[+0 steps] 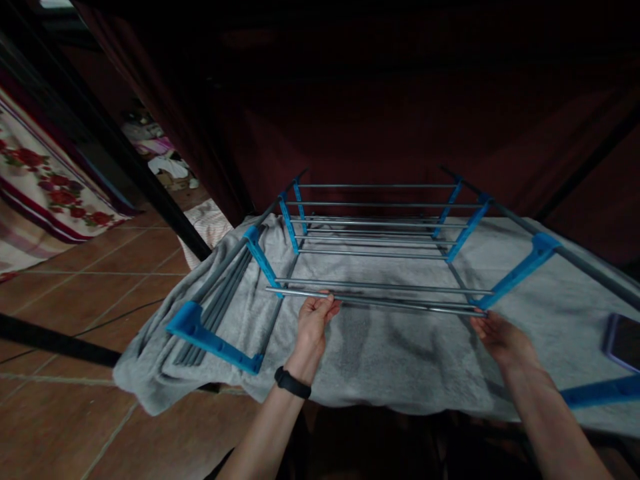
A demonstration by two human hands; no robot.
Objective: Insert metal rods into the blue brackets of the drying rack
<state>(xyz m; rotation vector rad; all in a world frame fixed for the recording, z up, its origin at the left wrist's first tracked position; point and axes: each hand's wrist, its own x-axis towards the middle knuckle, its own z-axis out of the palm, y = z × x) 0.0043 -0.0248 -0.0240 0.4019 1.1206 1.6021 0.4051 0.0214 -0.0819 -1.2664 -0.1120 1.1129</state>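
Rod (377,302) above blanket (380,373), toward front edge. Left hand (314,321) pinches rod partway along; right hand (501,337) grips right end. Step: apparently aligning rod with blue brackets (263,262). Next move likely needs both ends level.

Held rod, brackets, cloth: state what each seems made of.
Held rod: probably metal, smooth and shiny, from its bright glints. Brackets: likely molded plastic, satin, given their even blue. Cloth: soft fabric, perhaps fleece; its surface looks fuzzy.
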